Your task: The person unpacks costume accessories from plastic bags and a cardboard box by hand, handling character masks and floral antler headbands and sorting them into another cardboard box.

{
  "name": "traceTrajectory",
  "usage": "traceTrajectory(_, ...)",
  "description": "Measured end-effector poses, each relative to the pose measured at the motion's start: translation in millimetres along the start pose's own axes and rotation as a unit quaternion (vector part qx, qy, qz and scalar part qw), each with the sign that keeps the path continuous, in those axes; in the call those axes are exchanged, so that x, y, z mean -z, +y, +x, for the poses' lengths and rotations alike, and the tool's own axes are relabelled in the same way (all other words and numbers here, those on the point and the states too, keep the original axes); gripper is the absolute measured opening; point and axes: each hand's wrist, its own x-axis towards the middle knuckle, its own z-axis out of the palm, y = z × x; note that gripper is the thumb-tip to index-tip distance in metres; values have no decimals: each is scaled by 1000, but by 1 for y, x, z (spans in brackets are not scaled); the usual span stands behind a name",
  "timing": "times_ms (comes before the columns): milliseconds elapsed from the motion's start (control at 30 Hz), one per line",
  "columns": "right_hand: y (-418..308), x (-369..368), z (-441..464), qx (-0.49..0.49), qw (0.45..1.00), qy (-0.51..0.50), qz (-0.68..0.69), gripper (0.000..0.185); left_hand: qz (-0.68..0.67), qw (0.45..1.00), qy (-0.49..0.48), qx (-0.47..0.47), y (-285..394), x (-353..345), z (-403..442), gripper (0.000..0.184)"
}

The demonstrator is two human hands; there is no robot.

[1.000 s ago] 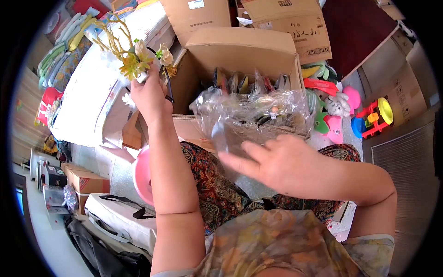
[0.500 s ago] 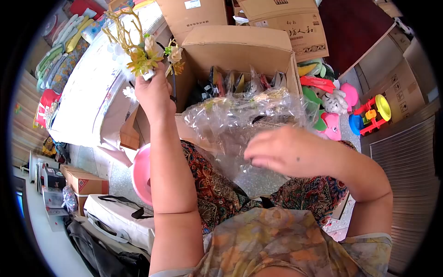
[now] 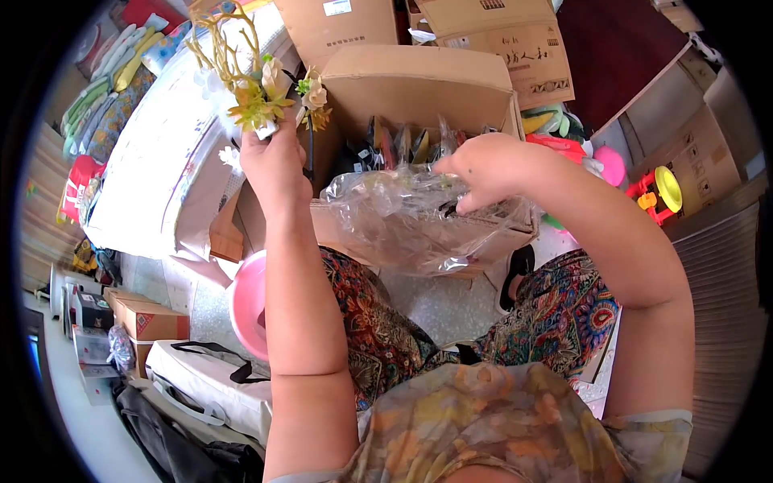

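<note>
My left hand (image 3: 276, 165) is closed around the base of a bunch of artificial flowers (image 3: 259, 103). The bunch has golden twigs, yellow-green leafy heads and pale roses, and stands upright left of an open cardboard box (image 3: 419, 72). Over the box's front edge lies a crumpled clear plastic bag (image 3: 386, 217). My right hand (image 3: 487, 173) is above the bag with thumb and forefinger apart, seemingly touching the plastic; its other fingers are partly hidden. Behind the bag, several plastic-wrapped items (image 3: 403, 145) stand inside the box.
A white-covered surface (image 3: 153, 161) is at the left, with a pink basin (image 3: 248, 302) below it. A pale bag (image 3: 205, 378) lies lower left. On the right are a toy with a yellow wheel (image 3: 667, 189) and a large carton (image 3: 700, 153).
My right hand has moved up and away from me, onto the plastic bag. The bag's loose front now lies closer to the box. My left hand with the flowers has shifted slightly right.
</note>
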Motion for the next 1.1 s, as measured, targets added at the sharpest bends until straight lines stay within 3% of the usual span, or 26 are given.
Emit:
traceTrajectory(67, 1, -4, 4, -13, 1000, -16, -18, 36, 4, 1000, 5, 6, 1, 1, 0, 8)
traceTrajectory(133, 4, -7, 5, -45, 998, 42, -17, 19, -5, 1000, -12, 3, 0, 3, 1, 10)
traceTrajectory(167, 3, -3, 3, -45, 998, 40, -21, 19, -9, 1000, -10, 3, -1, 4, 2, 10)
traceTrajectory(233, -2, 7, -5, -102, 982, 147, -61, 10, -12, 1000, -23, 2, -3, 5, 3, 10)
traceTrajectory(333, -2, 11, -11, -102, 956, 233, -145, 8, 10, 1000, -17, -9, 1, 2, -1, 9)
traceTrajectory(467, -10, 17, -16, -91, 937, 300, -154, 6, 26, 1000, 2, -8, 2, 2, -1, 10)
traceTrajectory(533, -8, 19, -15, -70, 894, 397, -196, 5, 53, 998, 5, -26, 0, 2, 0, 11)
traceTrajectory(633, -4, 24, -16, -70, 856, 456, -232, 10, 52, 998, 5, -29, 2, 1, 0, 11)
traceTrajectory(733, -2, 35, -17, -69, 825, 498, -258, 8, 19, 1000, 0, -3, 1, 2, -1, 11)
traceTrajectory(1100, 18, 58, 9, -97, 833, 496, -224, 11, 18, 1000, 1, 12, -1, 1, -1, 12)
